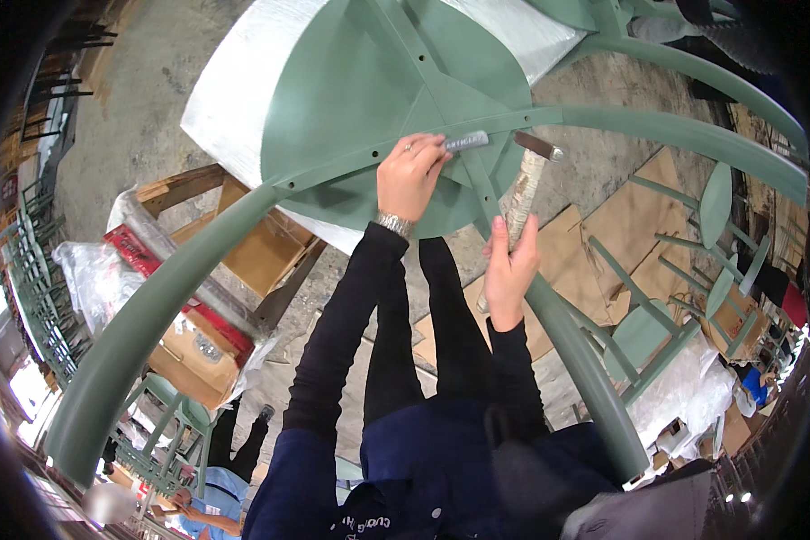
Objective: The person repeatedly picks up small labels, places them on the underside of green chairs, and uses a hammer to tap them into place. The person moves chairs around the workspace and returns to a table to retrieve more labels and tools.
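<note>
In front of me an upside-down green chair (333, 99) shows the underside of its round seat, with crossing flat braces and dark screw holes. My left hand (409, 175) lies over the near curved brace, its fingers closed on a small grey metal bar (467, 141) with raised or printed lettering. The bar points right along the brace. To the right, my right hand (513, 265) grips a hammer (538, 147) by its pale, wrapped handle. The hammer's metal head is up, to the right of the bar and apart from it.
Green chair legs (153, 351) splay toward me on both sides. White wrapping (234, 108) lies under the seat. At left are a wooden frame and a cardboard box (193, 360); flattened cardboard (558, 247) covers floor at right. More green chairs (648, 337) stand around. A person (220, 495) works at lower left.
</note>
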Motion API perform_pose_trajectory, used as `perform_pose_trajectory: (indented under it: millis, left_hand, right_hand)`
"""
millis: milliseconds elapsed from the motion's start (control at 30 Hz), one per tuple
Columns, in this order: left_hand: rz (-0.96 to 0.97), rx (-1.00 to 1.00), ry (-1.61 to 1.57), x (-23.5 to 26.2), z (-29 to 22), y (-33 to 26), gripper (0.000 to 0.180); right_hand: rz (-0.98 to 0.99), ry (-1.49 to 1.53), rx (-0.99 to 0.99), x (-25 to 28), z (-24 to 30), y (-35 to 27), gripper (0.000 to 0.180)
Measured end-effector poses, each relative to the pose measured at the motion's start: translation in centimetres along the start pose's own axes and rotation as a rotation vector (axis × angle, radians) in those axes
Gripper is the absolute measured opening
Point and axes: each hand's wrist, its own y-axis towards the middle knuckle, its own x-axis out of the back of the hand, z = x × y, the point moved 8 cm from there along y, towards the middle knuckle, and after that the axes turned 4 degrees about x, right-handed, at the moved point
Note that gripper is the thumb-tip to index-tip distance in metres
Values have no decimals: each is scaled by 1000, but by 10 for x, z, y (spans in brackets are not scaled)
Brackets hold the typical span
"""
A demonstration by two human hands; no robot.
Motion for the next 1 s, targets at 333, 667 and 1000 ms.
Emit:
perform_pose_trajectory:
  millis: [333,667,1000]
  left_hand:
    - [-13,33,53,-27,5,11,13]
    - [46,28,105,-28,7,13,12]
    - [10,-25,63,-24,7,7,14]
  right_hand:
    - [73,-214,6,-15,-27,15,27]
    - [73,-456,89,-33,-22,31,28]
    - [104,-435,19,-34,-39,25,30]
